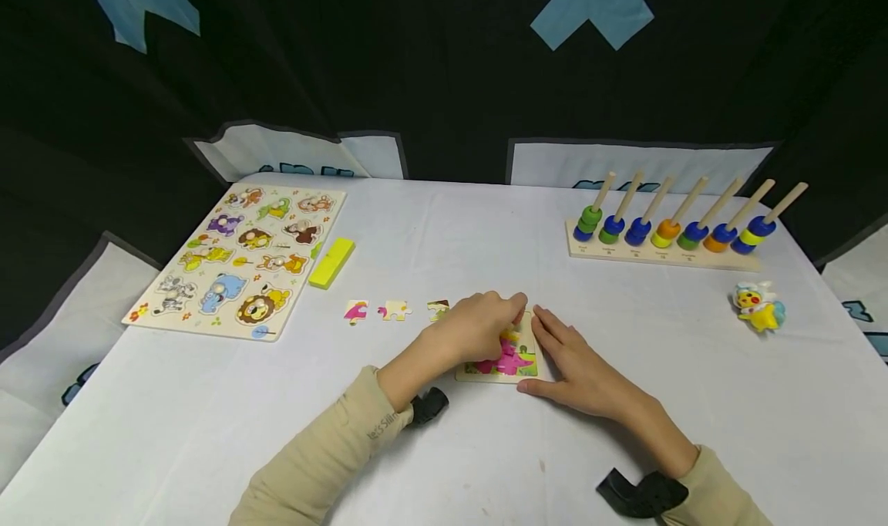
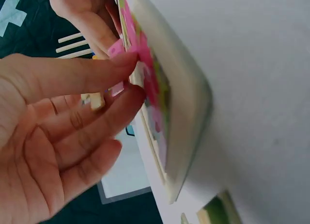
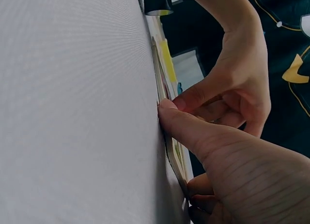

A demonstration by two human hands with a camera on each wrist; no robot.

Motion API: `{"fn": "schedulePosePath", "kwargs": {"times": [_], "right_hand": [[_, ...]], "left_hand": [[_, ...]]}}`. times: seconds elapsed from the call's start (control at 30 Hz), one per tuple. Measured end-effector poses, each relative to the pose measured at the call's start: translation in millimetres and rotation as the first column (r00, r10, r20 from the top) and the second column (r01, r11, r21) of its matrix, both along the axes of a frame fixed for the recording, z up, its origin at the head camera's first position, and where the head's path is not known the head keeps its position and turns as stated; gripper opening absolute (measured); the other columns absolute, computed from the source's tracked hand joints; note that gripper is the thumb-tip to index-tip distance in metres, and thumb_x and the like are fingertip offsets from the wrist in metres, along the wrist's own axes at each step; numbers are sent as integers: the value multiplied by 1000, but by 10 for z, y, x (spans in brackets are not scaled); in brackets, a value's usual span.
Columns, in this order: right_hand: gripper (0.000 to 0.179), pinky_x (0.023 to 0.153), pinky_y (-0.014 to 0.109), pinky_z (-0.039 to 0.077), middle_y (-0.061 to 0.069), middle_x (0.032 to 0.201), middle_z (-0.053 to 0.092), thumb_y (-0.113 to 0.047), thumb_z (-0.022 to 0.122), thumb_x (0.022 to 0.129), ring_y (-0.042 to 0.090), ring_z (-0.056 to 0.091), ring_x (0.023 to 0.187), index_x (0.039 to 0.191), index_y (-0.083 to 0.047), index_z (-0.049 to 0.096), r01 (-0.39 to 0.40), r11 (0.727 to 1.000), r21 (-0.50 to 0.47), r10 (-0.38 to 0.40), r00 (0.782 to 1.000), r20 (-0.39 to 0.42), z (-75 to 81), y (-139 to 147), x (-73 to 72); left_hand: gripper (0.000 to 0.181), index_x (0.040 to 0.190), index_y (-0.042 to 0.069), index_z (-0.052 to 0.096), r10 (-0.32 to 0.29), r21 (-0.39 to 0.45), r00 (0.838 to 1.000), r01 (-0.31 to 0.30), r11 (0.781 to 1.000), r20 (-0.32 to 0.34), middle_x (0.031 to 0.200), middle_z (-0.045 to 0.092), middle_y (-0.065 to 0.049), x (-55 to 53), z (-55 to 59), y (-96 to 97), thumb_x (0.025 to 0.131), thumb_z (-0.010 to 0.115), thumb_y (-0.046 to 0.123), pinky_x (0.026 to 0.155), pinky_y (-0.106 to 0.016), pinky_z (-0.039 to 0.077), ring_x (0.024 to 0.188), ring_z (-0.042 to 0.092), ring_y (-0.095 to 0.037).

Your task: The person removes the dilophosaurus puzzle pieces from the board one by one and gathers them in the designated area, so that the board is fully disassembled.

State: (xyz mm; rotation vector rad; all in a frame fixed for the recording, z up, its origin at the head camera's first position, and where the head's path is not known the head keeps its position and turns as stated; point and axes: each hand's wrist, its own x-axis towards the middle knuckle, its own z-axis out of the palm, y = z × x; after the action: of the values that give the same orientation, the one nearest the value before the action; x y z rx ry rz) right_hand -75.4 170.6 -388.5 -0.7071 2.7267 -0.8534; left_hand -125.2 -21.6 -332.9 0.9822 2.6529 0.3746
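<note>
A small wooden puzzle board [image 1: 527, 368] with a pink picture on it lies in front of me. Over its left part, my left hand [image 1: 479, 325] pinches a pink jigsaw piece [image 2: 117, 89] between thumb and finger, right at the board's surface; the hand hides much of the board in the head view. My right hand [image 1: 579, 372] rests against the board's lower right corner, thumb along the near edge and fairly straight fingers along the right edge. Three loose jigsaw pieces, one pink [image 1: 356, 311], one pale [image 1: 395, 311] and one brown-green [image 1: 438, 308], lie left of the board.
At the left lies a large animal peg puzzle [image 1: 267, 333], with a yellow block [image 1: 331, 264] beside it. A bead-stacking rack [image 1: 666, 256] stands at the back right. Nearer, a small yellow figurine [image 1: 758, 308] stands on the white tablecloth [image 1: 694, 356].
</note>
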Motion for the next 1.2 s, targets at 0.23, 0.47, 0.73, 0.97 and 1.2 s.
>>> {"fn": "schedulePosePath", "kwargs": {"times": [0.23, 0.47, 0.73, 0.97, 1.2], "right_hand": [[97, 112, 63, 19, 17, 160, 12, -46, 70, 83, 39, 17, 146, 150, 4, 20, -14, 1000, -27, 14, 1000, -10, -4, -6, -2], [97, 112, 64, 15, 19, 160, 12, -47, 70, 83, 40, 15, 146, 150, 3, 20, 1, 1000, -14, -1, 1000, 17, -1, -15, -6], [97, 112, 64, 14, 20, 160, 13, -49, 69, 83, 41, 14, 146, 148, 6, 23, 11, 1000, -16, -10, 999, 36, 20, -8, 12], [98, 113, 63, 14, 19, 160, 13, -48, 70, 82, 40, 14, 147, 148, 6, 23, 19, 1000, -5, -19, 999, 28, 14, -13, 20], [99, 114, 61, 13, 18, 160, 12, -47, 71, 81, 38, 13, 147, 149, 5, 22, 32, 999, -5, -32, 999, 35, 15, -18, 33]], "left_hand": [[30, 108, 12, 60, -104, 46, 993, 107, 993, -49, 69, 59, 1, 18, 56, -14, 82, 69, 1, 55, -18, 37, 62, 47, -10], [17, 98, 14, 67, -148, 154, 989, 143, 978, 17, 84, 69, 1, -55, 166, -121, 84, 70, 5, 67, -19, 46, 74, 59, -9], [26, 110, 10, 70, -120, 227, 989, 97, 969, 89, 88, 73, -3, -110, 336, -291, 87, 63, 1, 67, -20, 47, 71, 60, -9], [27, 110, 10, 73, -13, 316, 1000, 6, 949, 18, 88, 75, -3, -137, 508, -634, 84, 69, 3, 66, -18, 52, 73, 67, -8], [31, 112, 8, 72, 80, 412, 997, -73, 908, 0, 80, 74, -1, -84, 590, -1105, 81, 75, 7, 64, -22, 53, 68, 67, -8]]}}
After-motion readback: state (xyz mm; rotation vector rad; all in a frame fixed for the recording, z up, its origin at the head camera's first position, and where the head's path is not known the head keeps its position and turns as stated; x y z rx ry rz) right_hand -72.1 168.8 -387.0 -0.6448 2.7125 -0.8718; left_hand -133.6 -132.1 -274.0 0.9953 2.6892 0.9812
